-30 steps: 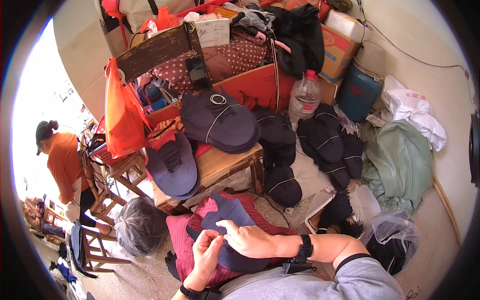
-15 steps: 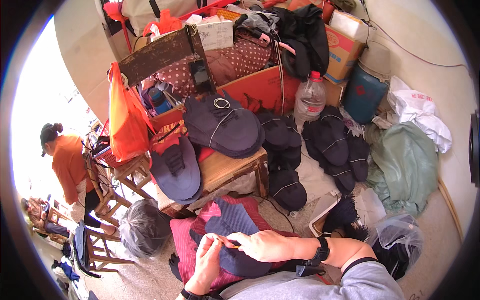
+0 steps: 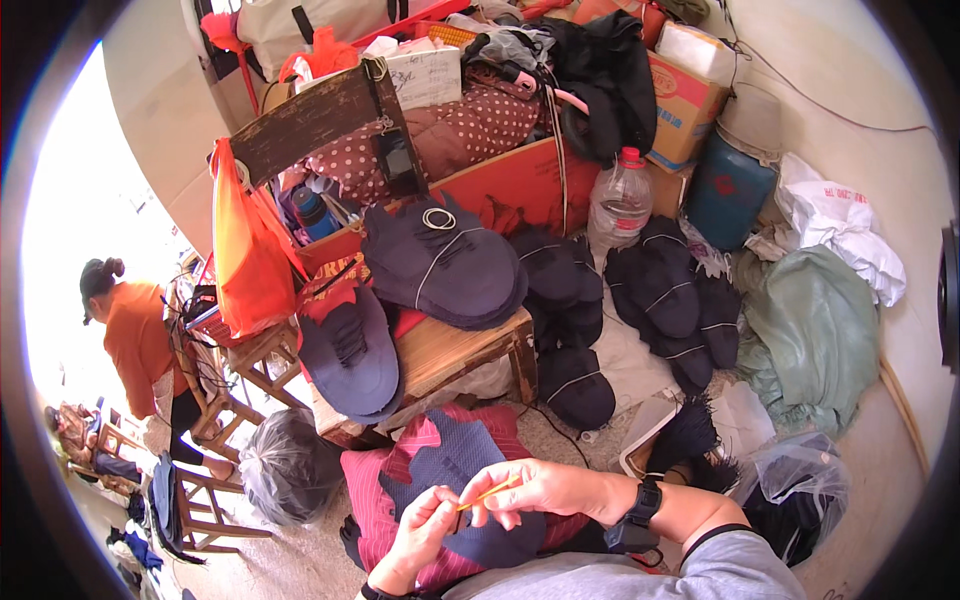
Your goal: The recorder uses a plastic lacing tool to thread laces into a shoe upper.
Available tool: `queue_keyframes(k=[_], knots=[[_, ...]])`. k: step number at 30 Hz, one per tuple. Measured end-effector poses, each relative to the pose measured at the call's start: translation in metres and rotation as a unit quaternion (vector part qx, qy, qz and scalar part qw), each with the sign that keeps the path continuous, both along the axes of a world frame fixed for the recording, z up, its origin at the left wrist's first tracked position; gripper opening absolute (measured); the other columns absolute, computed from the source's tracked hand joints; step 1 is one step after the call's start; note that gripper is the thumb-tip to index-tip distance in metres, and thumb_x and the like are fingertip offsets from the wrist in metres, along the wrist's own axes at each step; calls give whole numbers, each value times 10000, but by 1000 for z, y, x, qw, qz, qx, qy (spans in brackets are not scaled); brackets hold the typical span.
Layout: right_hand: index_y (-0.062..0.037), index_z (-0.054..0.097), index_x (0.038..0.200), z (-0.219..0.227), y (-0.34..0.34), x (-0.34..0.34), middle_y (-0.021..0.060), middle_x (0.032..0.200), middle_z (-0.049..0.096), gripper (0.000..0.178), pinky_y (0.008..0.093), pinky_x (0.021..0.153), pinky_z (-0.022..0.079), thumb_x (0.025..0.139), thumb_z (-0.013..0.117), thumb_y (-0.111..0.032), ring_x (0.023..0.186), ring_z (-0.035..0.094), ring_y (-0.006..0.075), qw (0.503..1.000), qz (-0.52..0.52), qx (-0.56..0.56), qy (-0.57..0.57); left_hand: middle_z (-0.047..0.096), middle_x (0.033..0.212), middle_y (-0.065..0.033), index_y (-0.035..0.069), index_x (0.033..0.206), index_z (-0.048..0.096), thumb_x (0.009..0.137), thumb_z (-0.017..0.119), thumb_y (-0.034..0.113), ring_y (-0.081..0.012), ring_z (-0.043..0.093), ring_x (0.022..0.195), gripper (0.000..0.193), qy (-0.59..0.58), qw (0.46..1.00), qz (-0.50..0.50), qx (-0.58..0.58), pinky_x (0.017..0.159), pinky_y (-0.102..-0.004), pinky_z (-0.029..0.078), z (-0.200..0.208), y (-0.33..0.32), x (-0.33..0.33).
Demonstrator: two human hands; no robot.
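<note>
Over my lap, my right hand (image 3: 530, 488) pinches a thin yellow-orange stick (image 3: 492, 493); its exact kind is too small to tell. My left hand (image 3: 422, 530) is closed at the stick's lower end, its thumb and finger pressed on something small and dark that I cannot make out. Beneath both hands lies a blue textured fabric piece (image 3: 447, 455), partly covered by them. It rests on a red striped cloth (image 3: 368, 490) spread across my lap.
Ahead, a wooden chair (image 3: 440, 370) bears dark sole-shaped pieces (image 3: 440, 265) tied in a bundle. More tied bundles (image 3: 665, 290) lie on the floor, near a clear bottle (image 3: 620, 200) and green sack (image 3: 810, 320). At left are a grey plastic bag (image 3: 288, 465) and a person (image 3: 140, 340) in orange.
My right hand has lifted and turned, so more of the yellow stick shows. My left hand has shifted slightly down and right, its fingers still closed. The view has tilted a little.
</note>
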State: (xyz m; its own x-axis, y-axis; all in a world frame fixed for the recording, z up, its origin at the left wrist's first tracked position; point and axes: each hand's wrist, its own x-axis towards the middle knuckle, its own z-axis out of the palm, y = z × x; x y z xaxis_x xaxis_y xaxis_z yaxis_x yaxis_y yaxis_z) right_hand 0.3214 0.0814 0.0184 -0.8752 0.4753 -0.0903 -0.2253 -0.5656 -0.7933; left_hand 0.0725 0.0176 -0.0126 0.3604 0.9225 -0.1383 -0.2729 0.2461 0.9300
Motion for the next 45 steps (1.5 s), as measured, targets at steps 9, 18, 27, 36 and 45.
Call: queue_keyframes(k=[9,18,27,36,45], knots=[[-17,722,1137,-9,6,-22,42,1055,601,227,327,823,489,1003,640,-180,952,597,148,925,-156,336,-87,569,889,40,43,1027,637,1050,598,97,-23,468,737,70,27,998,18,-51,644,-193,381,-5,11,8],[-21,595,1065,-18,47,-18,8,789,566,208,275,768,555,1111,433,-142,696,555,83,907,-358,200,-96,464,1556,-124,121,1376,622,853,789,294,-344,402,1461,576,496,773,-81,387,1196,-608,276,7,28,5],[-43,605,827,-66,31,1,-83,733,454,322,249,550,323,1038,639,-284,677,368,33,898,-235,157,-337,313,1662,-79,160,1543,451,921,719,385,-295,227,1560,713,479,770,-141,397,1230,-639,117,-8,20,8],[-77,574,796,-76,4,31,-109,753,445,288,232,569,328,1008,690,-233,690,370,20,910,-222,146,-317,292,1668,-96,131,1553,427,943,694,350,-291,203,1567,701,459,778,-142,405,1245,-581,169,-4,4,6],[-24,557,987,-84,-7,45,64,714,574,196,347,577,455,1044,604,-205,646,546,134,780,-283,388,-401,333,1648,-101,107,1514,477,939,695,274,-303,235,1556,638,447,769,-172,424,1242,-561,206,-2,2,0]])
